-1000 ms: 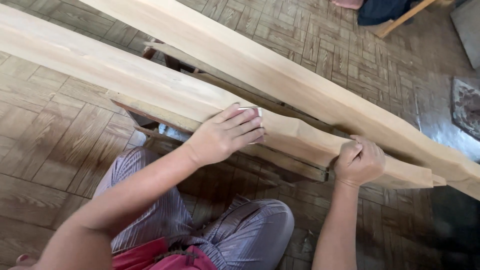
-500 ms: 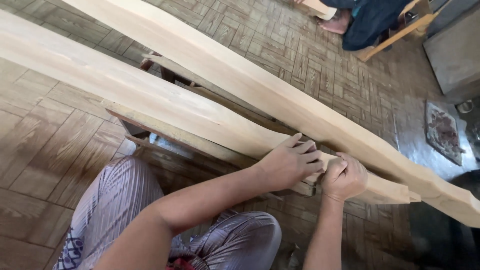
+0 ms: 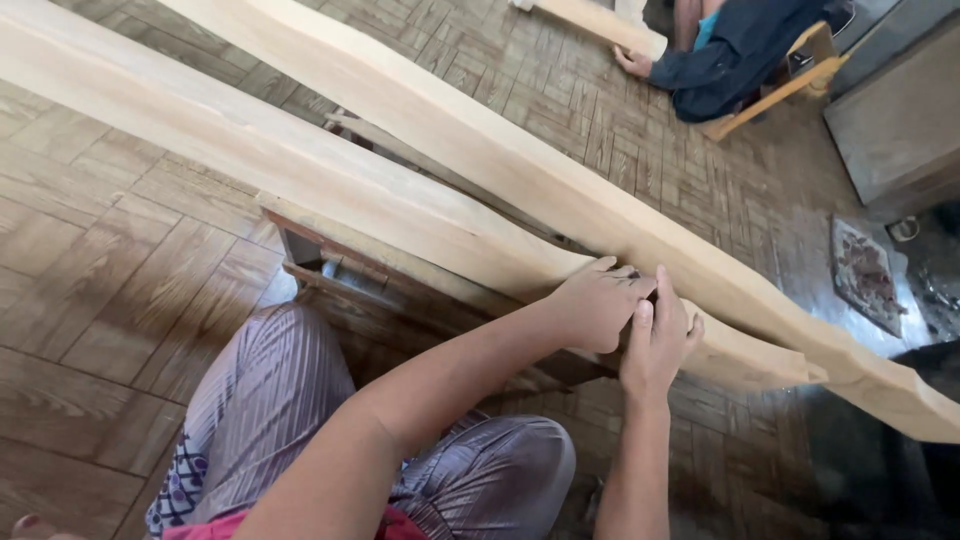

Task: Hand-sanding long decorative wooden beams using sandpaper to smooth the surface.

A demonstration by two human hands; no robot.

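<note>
Head view: left hand (image 3: 592, 304) was pressed palm-down, fingers curled, on the near shaped timber plank (image 3: 380, 205); whether it gripped a sanding pad underneath couldn't be told. Right hand (image 3: 655, 340) touched it, fingers wrapped over the plank edge just beside. Second plank (image 3: 560, 190) ran just beyond both hands, wooden stand (image 3: 330, 255) below left. Risk: hands crowded together near the narrow unsupported end, so downward pressure could tip the plank or pinch fingers.

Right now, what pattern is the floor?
Brown wood-look parquet tiles, seen clearest in the head view.
</note>
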